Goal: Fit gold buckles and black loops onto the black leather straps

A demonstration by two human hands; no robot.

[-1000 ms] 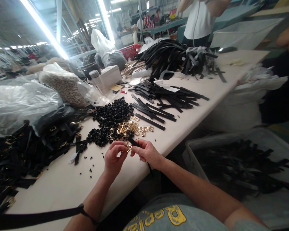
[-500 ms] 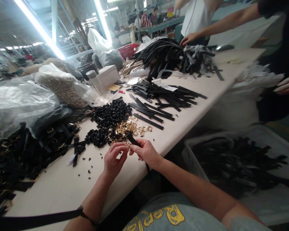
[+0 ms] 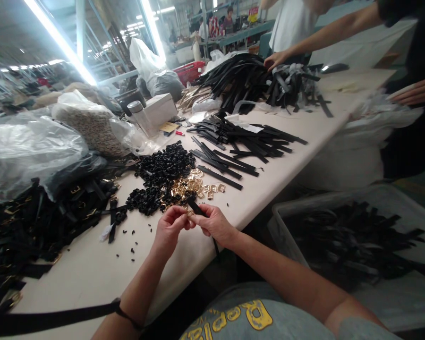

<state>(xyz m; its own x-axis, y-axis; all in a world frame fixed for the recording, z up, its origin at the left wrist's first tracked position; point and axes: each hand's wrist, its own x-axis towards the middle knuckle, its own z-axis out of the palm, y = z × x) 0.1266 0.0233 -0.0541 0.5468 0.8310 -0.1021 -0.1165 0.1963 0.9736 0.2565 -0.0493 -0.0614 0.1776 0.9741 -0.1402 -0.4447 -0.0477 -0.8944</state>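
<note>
My right hand [image 3: 216, 225] is closed around a black strap [image 3: 194, 206]; one end sticks up past the fingers and the rest hangs down below the table edge. My left hand [image 3: 170, 229] meets it, thumb and forefinger pinched on a small gold buckle [image 3: 190, 214] against the strap, partly hidden by the fingers. Just beyond both hands lies a heap of gold buckles [image 3: 187, 188]. Beside it is a pile of small black loops [image 3: 163, 165]. Several black straps [image 3: 221, 178] lie farther back on the table.
Finished-looking buckled straps [image 3: 71, 208] heap at the left, by clear plastic bags [image 3: 31, 141]. A plastic bin [image 3: 290, 222] of black strips stands at the lower right. A co-worker's hand [image 3: 278, 59] touches a strap bundle [image 3: 233, 78] at the far end. A bottle [image 3: 140, 118] stands behind.
My left fingers have closed in from a loose curl to a tighter pinch at the buckle and strap. The co-worker's other hand at the right has moved over the white bag.
</note>
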